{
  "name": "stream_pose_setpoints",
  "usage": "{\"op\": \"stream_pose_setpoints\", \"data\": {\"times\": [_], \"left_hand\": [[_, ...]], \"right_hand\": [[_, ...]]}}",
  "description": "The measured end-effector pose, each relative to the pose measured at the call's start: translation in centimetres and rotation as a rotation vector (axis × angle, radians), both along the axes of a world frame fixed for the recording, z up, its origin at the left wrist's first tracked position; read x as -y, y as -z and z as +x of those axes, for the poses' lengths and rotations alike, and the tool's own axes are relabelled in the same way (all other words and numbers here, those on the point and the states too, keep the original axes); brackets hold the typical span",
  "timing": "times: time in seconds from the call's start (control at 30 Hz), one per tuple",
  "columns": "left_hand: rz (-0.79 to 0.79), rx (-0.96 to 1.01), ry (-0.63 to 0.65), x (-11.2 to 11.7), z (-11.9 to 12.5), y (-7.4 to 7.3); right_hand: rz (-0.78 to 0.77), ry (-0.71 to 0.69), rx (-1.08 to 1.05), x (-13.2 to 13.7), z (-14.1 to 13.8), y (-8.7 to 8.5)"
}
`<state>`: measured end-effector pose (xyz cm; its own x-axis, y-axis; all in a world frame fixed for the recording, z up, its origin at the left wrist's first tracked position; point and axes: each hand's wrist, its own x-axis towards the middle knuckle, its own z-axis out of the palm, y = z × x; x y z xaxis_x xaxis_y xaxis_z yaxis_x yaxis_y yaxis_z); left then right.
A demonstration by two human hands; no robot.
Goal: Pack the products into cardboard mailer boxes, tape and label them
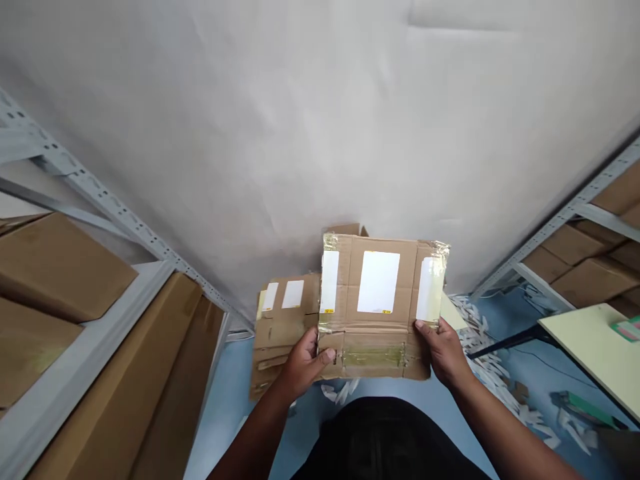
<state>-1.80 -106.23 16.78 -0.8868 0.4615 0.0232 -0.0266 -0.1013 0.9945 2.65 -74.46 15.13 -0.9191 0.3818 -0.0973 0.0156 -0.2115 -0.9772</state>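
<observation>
Between my two hands is a flattened cardboard box, brown, with white labels and shiny tape along its edges. My left hand grips its lower left side, thumb on the near face. At the lower right side my right hand holds it the same way. The fingers behind the cardboard are hidden. Lower down on the left, a pile of flattened cardboard boxes stands near the wall, two white labels showing on its front piece. Another cardboard piece pokes out behind the one I hold.
Metal shelves loaded with cardboard boxes flank me on the left. More boxes fill a rack on the right, near a pale table. White paper scraps litter the blue floor. A grey-white wall rises ahead.
</observation>
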Motion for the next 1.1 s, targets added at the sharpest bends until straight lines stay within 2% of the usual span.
{"op": "stream_pose_setpoints", "data": {"times": [0.07,0.13,0.3,0.37,0.47,0.57,0.63,0.8,0.93,1.03,1.1], "left_hand": [[-0.033,-0.028,0.082,-4.7,0.4,0.3],[-0.101,-0.054,0.103,-9.7,0.7,1.1],[-0.331,-0.217,-0.021,-22.8,1.2,3.3],[-0.409,-0.320,-0.016,-27.7,1.5,3.4],[-0.517,-0.459,0.043,-34.8,2.2,2.8],[-0.547,-0.553,0.168,-41.8,2.4,2.2],[-0.526,-0.588,0.291,-46.5,1.9,2.2],[-0.503,-0.597,0.639,-58.2,-0.7,4.2],[-0.447,-0.599,0.865,-66.2,-3.2,5.9],[-0.386,-0.584,0.970,-71.1,-5.5,6.5],[-0.344,-0.556,1.024,-74.3,-7.3,6.5]], "right_hand": [[0.072,0.050,0.002,-4.9,2.4,0.1],[0.172,0.083,0.021,-10.1,5.1,0.2],[0.520,0.145,0.118,-23.0,12.6,0.9],[0.717,0.175,0.193,-27.4,15.3,1.3],[0.989,0.178,0.333,-32.7,18.6,2.1],[1.175,0.117,0.447,-36.4,20.8,3.1],[1.246,0.067,0.486,-38.2,21.8,3.5],[1.304,-0.008,0.542,-41.9,23.0,3.7],[1.256,0.105,0.660,-45.4,22.5,3.3],[1.173,0.211,0.737,-48.5,22.5,2.6],[1.102,0.318,0.786,-50.4,23.4,2.0]]}}
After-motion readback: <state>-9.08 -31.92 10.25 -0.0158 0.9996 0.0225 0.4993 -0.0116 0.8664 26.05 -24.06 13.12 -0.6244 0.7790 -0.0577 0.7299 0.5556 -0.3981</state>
